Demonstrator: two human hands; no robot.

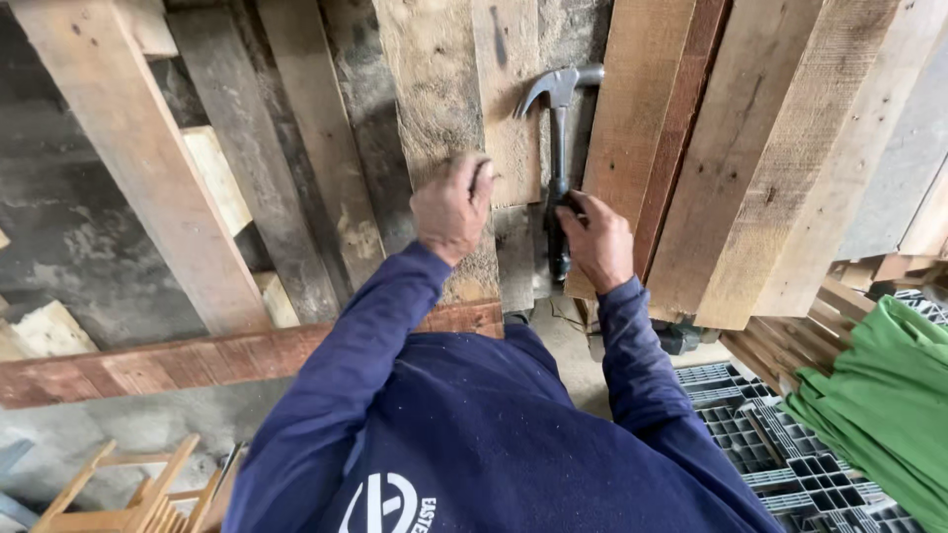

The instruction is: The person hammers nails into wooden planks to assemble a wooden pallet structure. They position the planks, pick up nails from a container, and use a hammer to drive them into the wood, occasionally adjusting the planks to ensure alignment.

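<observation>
Right hand (595, 240) closed around the black grip of a claw hammer (560, 148). Shaft runs straight up from the fist; steel head sits above the hand, claw curving left, face pointing right against a reddish plank (681, 128).

Left hand (452, 205) in a loose fist, just left of the hammer shaft, knuckles against a pale rough board (434, 89). Fingers curled in; whether they pinch anything, cannot tell. The two hands sit near each other, a narrow strip of board between them.

Both arms in dark blue sleeves (346, 365), reaching away from the body toward the stack.

Surface: many weathered boards leaning side by side against a grey concrete wall (59, 217). A reddish beam (197, 360) crosses below the left forearm. Wider tan planks (790, 148) lean at right.

Floor: bare concrete. Grey plastic grid crates (770, 434) lower right, green cloth (889, 405) draped beside them. Light wooden frame pieces (138, 494) lower left.
</observation>
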